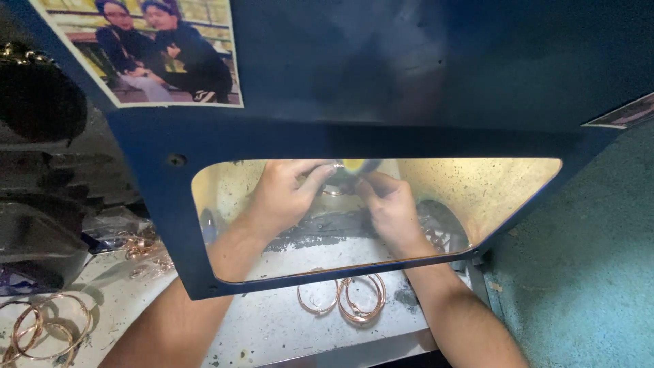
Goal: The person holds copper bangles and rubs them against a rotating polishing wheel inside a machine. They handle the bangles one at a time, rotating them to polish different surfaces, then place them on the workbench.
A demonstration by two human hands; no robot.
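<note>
— Head view: where are your hands?
— Behind the blue cabinet's window (477,184). Your left hand (283,194) and right hand (390,208) both have fingers clamped on a thin bangle (332,193) at a yellow-tipped wheel (352,165); more bangles (360,298) lie on the surface (272,327).

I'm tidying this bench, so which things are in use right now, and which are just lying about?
In use: left hand, right hand, small ring between them, blue cabinet.
Lying about: bangles under the window, bangles at far left, photo.
</note>
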